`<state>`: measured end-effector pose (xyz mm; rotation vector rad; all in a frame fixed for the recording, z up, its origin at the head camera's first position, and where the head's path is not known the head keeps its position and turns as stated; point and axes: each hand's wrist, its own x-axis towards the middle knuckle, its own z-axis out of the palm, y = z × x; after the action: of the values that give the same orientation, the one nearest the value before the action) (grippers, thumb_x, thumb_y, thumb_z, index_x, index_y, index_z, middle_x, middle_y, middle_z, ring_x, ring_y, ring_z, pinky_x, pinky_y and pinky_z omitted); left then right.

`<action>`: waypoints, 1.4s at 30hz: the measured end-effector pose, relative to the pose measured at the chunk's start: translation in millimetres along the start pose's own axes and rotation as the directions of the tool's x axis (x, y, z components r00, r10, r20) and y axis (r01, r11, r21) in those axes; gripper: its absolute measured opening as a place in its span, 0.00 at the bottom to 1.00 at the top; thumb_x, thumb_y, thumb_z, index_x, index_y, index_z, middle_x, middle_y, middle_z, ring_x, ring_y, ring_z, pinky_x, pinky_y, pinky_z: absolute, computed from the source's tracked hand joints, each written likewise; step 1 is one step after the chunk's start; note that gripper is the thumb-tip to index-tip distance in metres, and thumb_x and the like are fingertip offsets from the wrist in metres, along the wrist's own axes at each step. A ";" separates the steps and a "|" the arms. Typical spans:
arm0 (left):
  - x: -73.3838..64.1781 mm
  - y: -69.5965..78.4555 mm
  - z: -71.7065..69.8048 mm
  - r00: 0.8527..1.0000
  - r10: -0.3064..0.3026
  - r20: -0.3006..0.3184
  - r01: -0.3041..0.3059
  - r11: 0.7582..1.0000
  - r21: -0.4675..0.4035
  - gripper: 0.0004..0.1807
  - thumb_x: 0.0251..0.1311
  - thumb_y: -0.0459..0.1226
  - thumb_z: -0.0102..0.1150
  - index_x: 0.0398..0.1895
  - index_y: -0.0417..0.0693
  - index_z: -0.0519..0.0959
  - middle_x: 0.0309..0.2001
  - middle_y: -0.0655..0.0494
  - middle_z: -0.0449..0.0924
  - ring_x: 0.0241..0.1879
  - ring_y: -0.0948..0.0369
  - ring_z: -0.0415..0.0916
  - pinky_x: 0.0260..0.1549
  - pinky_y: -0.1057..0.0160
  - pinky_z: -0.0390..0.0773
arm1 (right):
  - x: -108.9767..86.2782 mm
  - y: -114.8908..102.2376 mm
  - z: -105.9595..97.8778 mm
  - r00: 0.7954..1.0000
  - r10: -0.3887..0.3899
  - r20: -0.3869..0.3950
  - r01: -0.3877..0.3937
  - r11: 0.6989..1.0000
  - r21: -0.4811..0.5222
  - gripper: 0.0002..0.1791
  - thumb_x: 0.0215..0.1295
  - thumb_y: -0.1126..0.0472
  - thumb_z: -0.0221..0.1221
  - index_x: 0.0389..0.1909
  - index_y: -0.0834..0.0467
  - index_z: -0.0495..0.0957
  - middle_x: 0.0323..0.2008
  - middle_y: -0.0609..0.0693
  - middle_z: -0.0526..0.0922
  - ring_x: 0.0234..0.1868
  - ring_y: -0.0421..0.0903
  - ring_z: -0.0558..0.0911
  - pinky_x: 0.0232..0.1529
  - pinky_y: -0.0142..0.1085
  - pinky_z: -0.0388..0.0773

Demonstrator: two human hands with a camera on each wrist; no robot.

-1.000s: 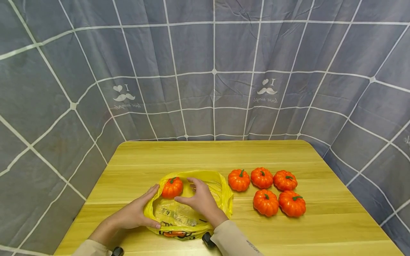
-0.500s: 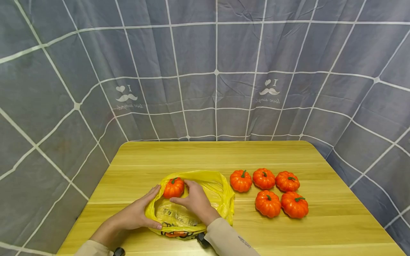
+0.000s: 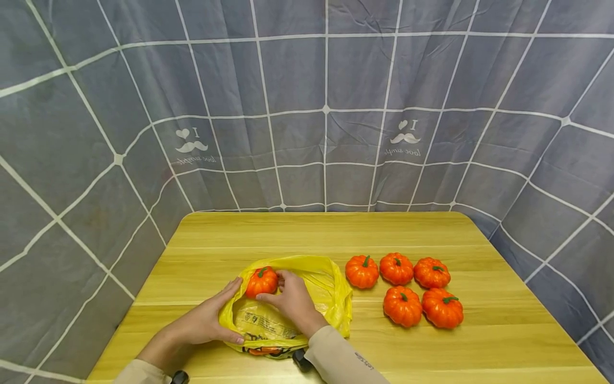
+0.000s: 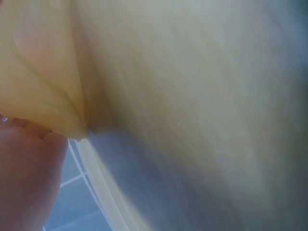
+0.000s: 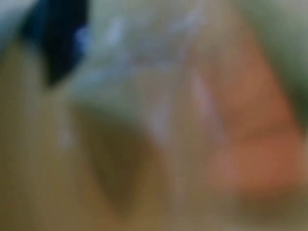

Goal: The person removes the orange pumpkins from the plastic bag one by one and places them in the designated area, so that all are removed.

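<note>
A yellow plastic bag [image 3: 331, 298] lies on the wooden table, its mouth spread wide toward the head camera. Inside, against its left wall, sits an orange pumpkin [image 3: 260, 284] with a green stem. My right hand [image 3: 295, 301] reaches into the bag and grips this pumpkin, thumb at its front and fingers at its right side. Along the bag's left rim rests my left hand [image 3: 203, 317], fingers straight and thumb spread toward the front rim. The left wrist view shows the left hand [image 4: 29, 168] beside the bag's thin film [image 4: 43, 82]; the right wrist view is blurred.
Several more orange pumpkins stand in two rows to the right of the bag, among them a front one [image 3: 402, 306] and a back one [image 3: 362, 272]. The wooden table [image 3: 307, 232] ends at a grey checked curtain [image 3: 297, 133] behind and at both sides.
My right hand has moved left toward the pumpkin in the bag, and its thumb and fingers have closed on it. My left hand keeps its place on the rim. The head view has shifted slightly.
</note>
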<state>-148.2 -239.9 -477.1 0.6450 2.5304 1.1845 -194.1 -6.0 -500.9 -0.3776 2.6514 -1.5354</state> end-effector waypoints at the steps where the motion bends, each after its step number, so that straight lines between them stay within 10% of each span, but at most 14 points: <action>1: 0.0 0.5 0.0 1.000 -0.001 0.000 0.001 1.000 -0.001 0.69 0.44 0.51 0.81 0.80 0.36 0.45 0.79 0.37 0.38 0.76 0.37 0.35 0.68 0.35 0.43 | -0.5 -0.5 -0.9 1.000 0.010 0.001 -0.010 1.000 0.019 0.40 0.52 0.48 0.77 0.61 0.64 0.76 0.52 0.54 0.82 0.52 0.50 0.83 0.51 0.42 0.81; 27: -2.3 -0.6 -0.3 1.000 0.000 -0.003 0.000 1.000 0.026 0.69 0.45 0.52 0.80 0.80 0.36 0.44 0.79 0.34 0.38 0.76 0.35 0.35 0.67 0.32 0.43 | -29.8 0.3 -51.6 0.999 0.035 -0.008 -0.034 0.997 0.075 0.37 0.44 0.48 0.80 0.54 0.59 0.81 0.44 0.49 0.83 0.47 0.51 0.84 0.46 0.42 0.83; 42: -1.9 -0.5 0.0 1.000 -0.019 0.017 0.018 0.999 0.034 0.67 0.49 0.53 0.77 0.80 0.37 0.43 0.79 0.36 0.36 0.76 0.36 0.34 0.67 0.31 0.42 | -68.3 33.3 -118.4 0.980 0.079 -0.181 -0.053 0.988 0.142 0.41 0.45 0.49 0.80 0.58 0.65 0.78 0.50 0.58 0.82 0.50 0.55 0.84 0.46 0.38 0.83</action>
<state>-146.8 -241.2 -477.3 0.6359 2.5414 1.1281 -154.0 126.2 -475.0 -0.1426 2.6392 -1.8013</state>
